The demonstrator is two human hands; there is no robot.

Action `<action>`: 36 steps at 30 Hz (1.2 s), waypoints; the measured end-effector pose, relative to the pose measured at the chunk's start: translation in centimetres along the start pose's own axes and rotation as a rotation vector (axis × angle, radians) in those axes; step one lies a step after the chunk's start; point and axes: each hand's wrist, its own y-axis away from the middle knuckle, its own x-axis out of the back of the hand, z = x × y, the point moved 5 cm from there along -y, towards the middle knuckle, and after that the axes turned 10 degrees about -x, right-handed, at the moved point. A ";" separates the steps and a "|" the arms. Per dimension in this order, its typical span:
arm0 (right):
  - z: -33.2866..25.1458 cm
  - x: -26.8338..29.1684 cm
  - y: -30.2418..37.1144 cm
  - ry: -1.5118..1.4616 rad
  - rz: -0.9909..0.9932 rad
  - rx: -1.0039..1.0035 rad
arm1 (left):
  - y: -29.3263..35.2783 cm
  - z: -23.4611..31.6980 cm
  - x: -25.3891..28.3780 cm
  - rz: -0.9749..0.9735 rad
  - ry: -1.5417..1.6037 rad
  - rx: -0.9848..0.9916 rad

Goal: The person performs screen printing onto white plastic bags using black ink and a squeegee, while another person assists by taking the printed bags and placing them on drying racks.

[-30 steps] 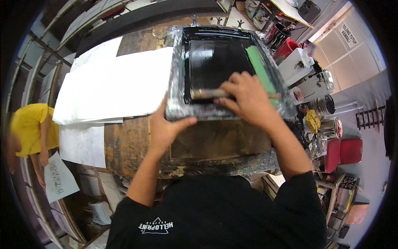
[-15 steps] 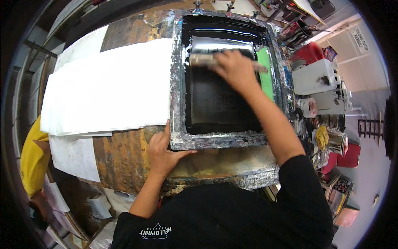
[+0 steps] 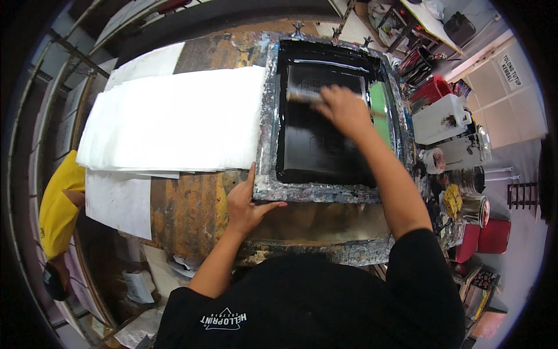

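A screen-printing frame point(image 3: 268, 125), crusted with dried ink, holds a mesh coated in wet black ink point(image 3: 322, 157). My right hand point(image 3: 347, 110) is closed round the wooden handle of a squeegee point(image 3: 301, 99), which lies crosswise over the upper half of the mesh. Motion blurs the squeegee, and my fingers hide its middle. At the near left corner of the frame rests my left hand point(image 3: 244, 206), its forefinger up the side and its thumb along the front edge, spread apart. A green strip point(image 3: 381, 113) shows on the mesh's right side.
White paper sheets point(image 3: 174, 119) lie stacked left of the frame on a stained wooden table point(image 3: 192, 200). Right of it stand a white jug point(image 3: 439, 121), tins point(image 3: 474, 210) and a yellow rag point(image 3: 452, 200). A person in a yellow sleeve point(image 3: 58, 203) is at the far left.
The squeegee looks thinner and more blurred, at about the same height on the mesh. My left hand keeps to the frame's corner. The whole view has shifted, putting the table farther right.
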 end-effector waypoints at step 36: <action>-5.4 27.3 -0.8 0.054 0.592 0.088 | -4.4 -1.5 12.2 0.242 -0.466 -0.008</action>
